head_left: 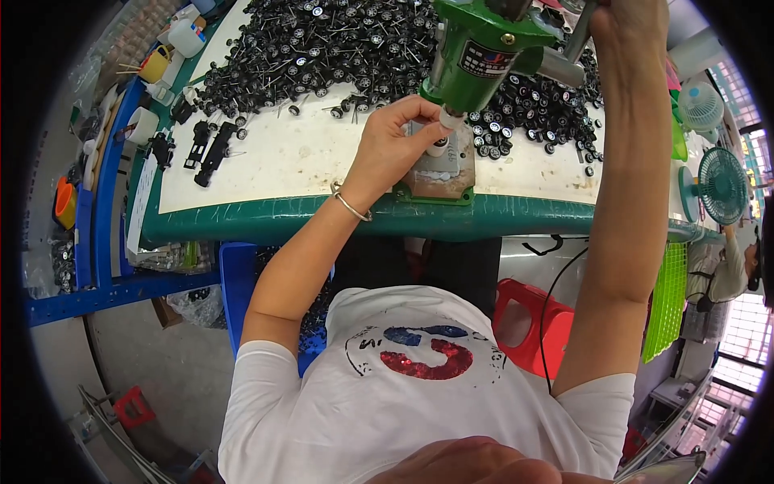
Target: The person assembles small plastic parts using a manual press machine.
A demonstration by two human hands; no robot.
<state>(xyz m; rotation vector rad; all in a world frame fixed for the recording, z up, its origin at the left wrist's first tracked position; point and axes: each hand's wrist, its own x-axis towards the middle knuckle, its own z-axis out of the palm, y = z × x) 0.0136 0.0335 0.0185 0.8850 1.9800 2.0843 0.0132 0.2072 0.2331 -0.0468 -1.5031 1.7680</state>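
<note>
A green hand press (pixel 476 60) stands at the front edge of the white-topped table. My left hand (pixel 401 137) is at the press, thumb and forefinger pinched together just below the white tip of its ram (pixel 451 119). What they hold is small and mostly hidden by the fingers. Below the fingertips sits a grey metal block (pixel 446 164) on the press base (pixel 439 191). My right arm reaches up along the right side, and my right hand (pixel 630 18) is closed around the metal press lever (pixel 579 36). The top edge of the picture cuts off part of that hand.
Black toy wheels with thin axles (pixel 322 52) lie heaped behind the press, with more loose wheels (pixel 516 113) to its right. Several black toy chassis (pixel 214 153) lie at the left. A blue bin (pixel 235 282), a red stool (pixel 532 323) and a green fan (pixel 721 185) surround me.
</note>
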